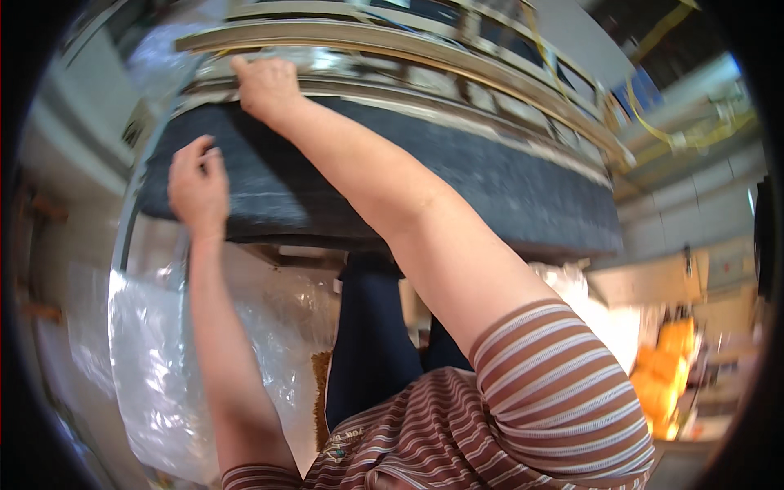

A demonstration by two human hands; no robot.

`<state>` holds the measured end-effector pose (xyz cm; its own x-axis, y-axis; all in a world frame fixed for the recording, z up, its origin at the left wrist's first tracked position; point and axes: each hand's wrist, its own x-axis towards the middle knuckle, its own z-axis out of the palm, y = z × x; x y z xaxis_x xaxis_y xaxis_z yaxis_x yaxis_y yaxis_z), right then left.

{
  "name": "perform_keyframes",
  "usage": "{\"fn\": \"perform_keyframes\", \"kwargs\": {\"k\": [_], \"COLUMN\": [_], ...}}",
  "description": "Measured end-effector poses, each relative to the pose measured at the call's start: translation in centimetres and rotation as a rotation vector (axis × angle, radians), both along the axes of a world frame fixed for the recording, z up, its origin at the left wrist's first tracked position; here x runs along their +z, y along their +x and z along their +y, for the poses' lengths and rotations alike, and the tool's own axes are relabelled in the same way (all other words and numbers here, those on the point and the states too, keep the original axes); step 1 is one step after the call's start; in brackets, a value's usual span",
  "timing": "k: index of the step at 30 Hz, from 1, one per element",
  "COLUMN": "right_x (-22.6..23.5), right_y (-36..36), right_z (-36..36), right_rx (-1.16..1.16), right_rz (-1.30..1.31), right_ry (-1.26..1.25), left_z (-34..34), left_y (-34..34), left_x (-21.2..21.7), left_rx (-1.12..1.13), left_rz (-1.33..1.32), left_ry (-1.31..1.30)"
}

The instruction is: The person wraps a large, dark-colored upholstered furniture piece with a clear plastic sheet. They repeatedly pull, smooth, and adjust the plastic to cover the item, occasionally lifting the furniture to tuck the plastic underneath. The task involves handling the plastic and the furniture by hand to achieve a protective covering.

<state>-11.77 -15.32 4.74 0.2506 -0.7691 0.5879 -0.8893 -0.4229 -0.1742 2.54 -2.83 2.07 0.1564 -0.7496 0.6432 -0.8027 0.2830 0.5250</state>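
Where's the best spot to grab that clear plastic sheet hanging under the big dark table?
Probably the clear plastic sheet is best pinched at its loose crumpled edge, coming from the left. It hangs free below the dark table edge, near the left hand.

Both hands (233, 135) on dark slab (457, 180)

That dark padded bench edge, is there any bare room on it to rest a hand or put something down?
The dark bench edge lies bare to the right of the right hand's forearm, up to the metal frame above it. The left end is crowded: the left hand grips it there, with crinkled clear plastic sheet below it.
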Motion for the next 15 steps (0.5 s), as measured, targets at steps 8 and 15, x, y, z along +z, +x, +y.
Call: {"fn": "perform_keyframes", "kwargs": {"k": [8,15], "right_x": [0.0,0.5], "right_y": [-27.5,-53.2], "right_z": [13.5,24.4], "right_rx": [-0.376,-0.797], "right_rz": [-0.045,-0.028], "right_ry": [-0.099,-0.033], "left_z": [-1.7,-2.1], "left_y": [1.0,2.2], "left_x": [-2.3,-2.2], "left_rx": [-0.112,-0.08], "left_rz": [-0.001,-0.127], "left_ry": [0.058,0.174]}}
